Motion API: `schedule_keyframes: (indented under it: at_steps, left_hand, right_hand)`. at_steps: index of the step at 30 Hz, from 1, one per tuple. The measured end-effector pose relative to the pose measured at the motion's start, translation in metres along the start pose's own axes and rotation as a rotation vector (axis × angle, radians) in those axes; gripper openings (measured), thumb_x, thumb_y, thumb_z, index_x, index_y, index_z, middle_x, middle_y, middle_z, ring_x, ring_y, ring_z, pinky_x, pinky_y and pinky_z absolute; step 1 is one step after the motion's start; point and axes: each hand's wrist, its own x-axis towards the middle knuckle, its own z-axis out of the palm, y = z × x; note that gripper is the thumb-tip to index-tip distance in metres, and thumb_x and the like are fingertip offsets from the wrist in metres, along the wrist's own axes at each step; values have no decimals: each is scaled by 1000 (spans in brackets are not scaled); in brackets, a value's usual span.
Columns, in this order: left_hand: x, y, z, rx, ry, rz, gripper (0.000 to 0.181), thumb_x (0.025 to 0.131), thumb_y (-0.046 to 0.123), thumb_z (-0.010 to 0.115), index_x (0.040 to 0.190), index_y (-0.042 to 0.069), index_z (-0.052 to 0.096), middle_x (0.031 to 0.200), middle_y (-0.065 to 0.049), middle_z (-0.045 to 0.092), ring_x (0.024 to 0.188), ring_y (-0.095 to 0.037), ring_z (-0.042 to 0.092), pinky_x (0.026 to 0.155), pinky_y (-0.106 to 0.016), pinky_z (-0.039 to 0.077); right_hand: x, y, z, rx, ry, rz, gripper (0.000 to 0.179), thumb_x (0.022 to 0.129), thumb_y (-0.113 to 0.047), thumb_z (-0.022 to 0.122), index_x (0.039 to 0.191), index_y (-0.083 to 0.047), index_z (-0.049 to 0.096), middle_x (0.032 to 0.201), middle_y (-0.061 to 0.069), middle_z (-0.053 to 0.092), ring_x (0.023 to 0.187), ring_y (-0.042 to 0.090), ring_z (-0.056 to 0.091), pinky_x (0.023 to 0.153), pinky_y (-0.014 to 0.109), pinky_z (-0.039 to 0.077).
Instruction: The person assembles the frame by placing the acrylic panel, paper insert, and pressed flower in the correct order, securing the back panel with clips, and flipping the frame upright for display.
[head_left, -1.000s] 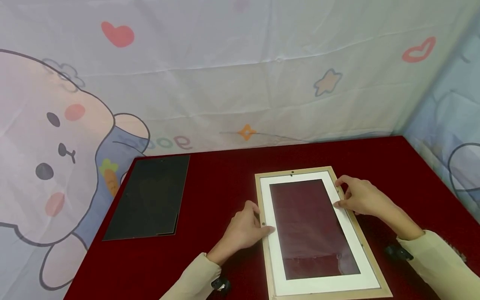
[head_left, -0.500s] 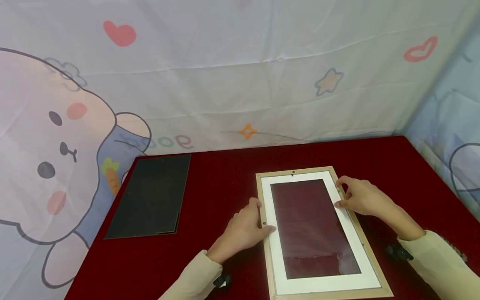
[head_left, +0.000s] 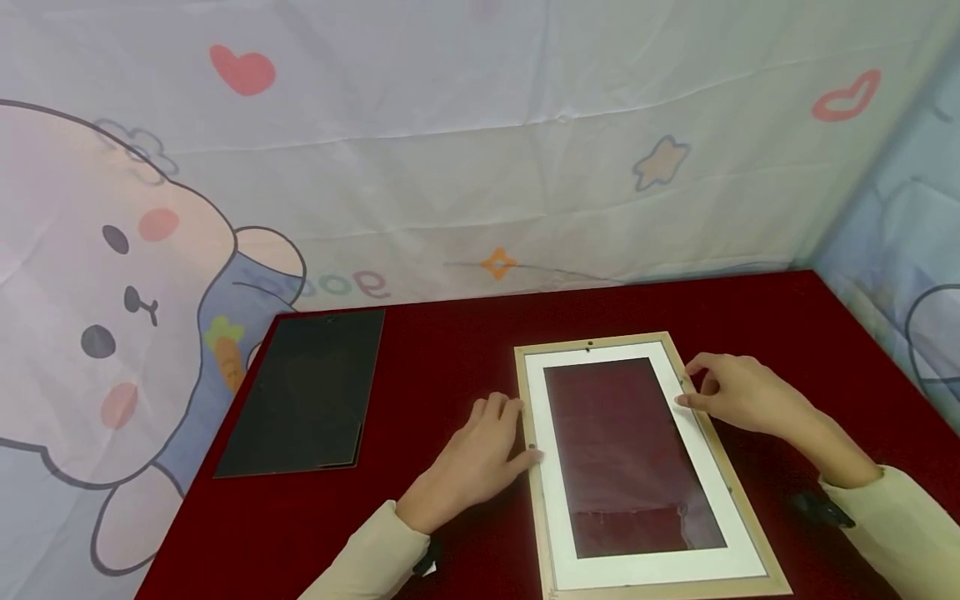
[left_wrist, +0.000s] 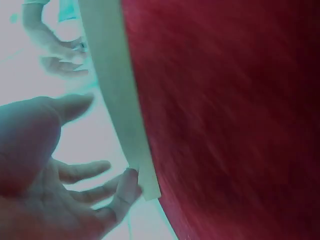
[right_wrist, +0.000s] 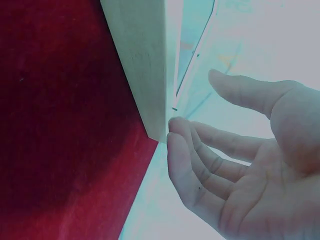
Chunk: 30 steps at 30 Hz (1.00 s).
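A light wood picture frame (head_left: 637,338) lies flat on the red cloth, with a white mat (head_left: 645,569) around a dark see-through middle. At its left side is my left hand (head_left: 472,462), fingertips by the outer edge and thumb near the rim. In the left wrist view the thumb stands apart from the frame (left_wrist: 117,80), and the fingers are loosely bent. My right hand (head_left: 757,398) is beside the right edge. The right wrist view shows its fingertips close to the frame's side (right_wrist: 142,65), thumb raised away; contact is hard to tell.
A black backing board (head_left: 300,392) lies at the table's left, a thin edge showing at its lower right corner. Red cloth (head_left: 442,342) covers the table. Behind and to the right hang printed cloth walls (head_left: 450,167).
Both hands have loosened from the frame: the left has drawn slightly left with its fingers straighter, the right slightly right. The frame stays in place; the whole view shifts a little.
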Motion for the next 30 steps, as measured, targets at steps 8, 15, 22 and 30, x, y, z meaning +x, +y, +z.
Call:
schedule_keyframes:
  at_steps: [8,15,22,30]
  left_hand:
    - [0,-15,0,123,-62,167,83,104,59,56,160,2,34,169,-22,31,161,-38,28,128,-42,38]
    - [2,-21,0,118,-162,215,94,106,66,42,168,1,13,178,-18,10,167,-30,9,135,-42,20]
    - [3,-26,9,113,-214,247,94,106,70,31,169,4,7,179,-14,2,167,-26,3,136,-45,18]
    - [-1,-29,12,115,-244,254,93,107,71,25,169,5,3,179,-13,-4,167,-25,-3,136,-44,15]
  right_hand:
    - [-20,-3,0,-53,92,-70,52,94,-29,79,127,9,65,113,25,74,102,40,72,84,54,62]
    - [-41,-1,3,-111,137,-59,66,95,-30,79,140,12,56,140,36,61,129,56,58,103,70,50]
    - [-66,10,7,-130,129,-39,80,98,-36,75,153,10,43,154,38,48,137,58,51,107,71,47]
    - [-103,30,20,-155,82,42,89,98,-46,72,161,5,34,159,39,40,139,62,46,102,74,47]
